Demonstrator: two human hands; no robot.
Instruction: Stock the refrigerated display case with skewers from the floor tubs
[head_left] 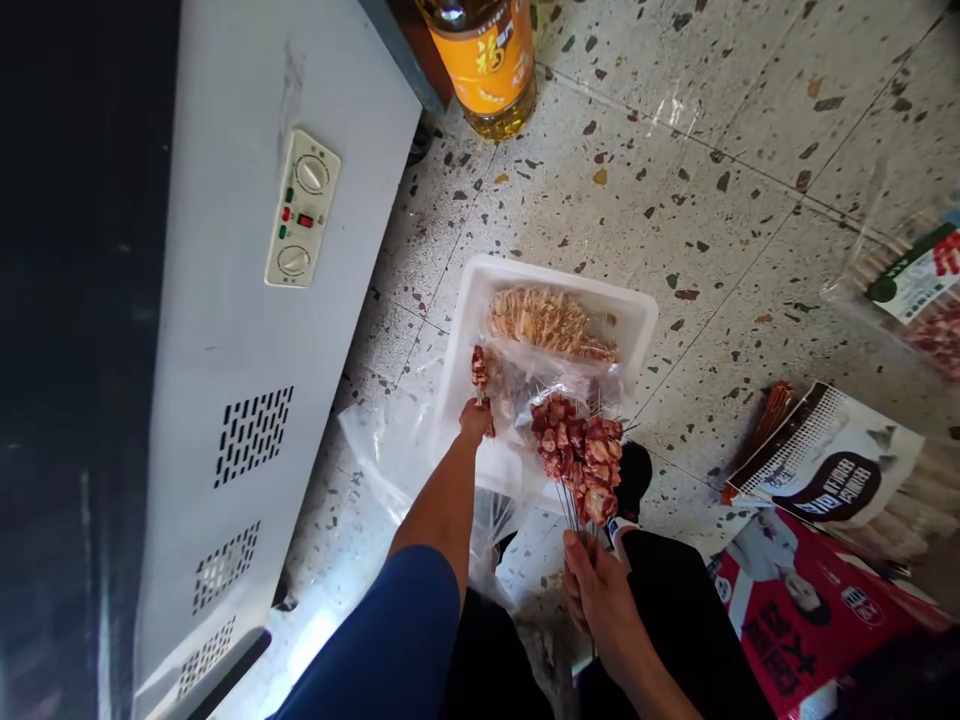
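Observation:
My left hand (474, 417) is closed around a meat skewer (479, 367) over the left side of a white foam tray (646, 315). In my right hand (598, 583) is a bunch of meat skewers (581, 448), gripped by their thin sticks, with the red meat chunks pointing away from me over the tray's near right part. Inside the tray, a bundle of pale tan skewered food (536, 317) lies at the far side. Clear plastic wrapping (555, 368) covers the middle of the tray, and part of what lies under it is hidden.
A grey-white appliance (330, 330) with knobs and vents stands along the left. An oil bottle (491, 70) is on the speckled floor (600, 190) at the top. Printed food packages (847, 455), a red bag (802, 600) and another meat pack (926, 280) lie at right. Loose clear plastic (382, 455) spreads left.

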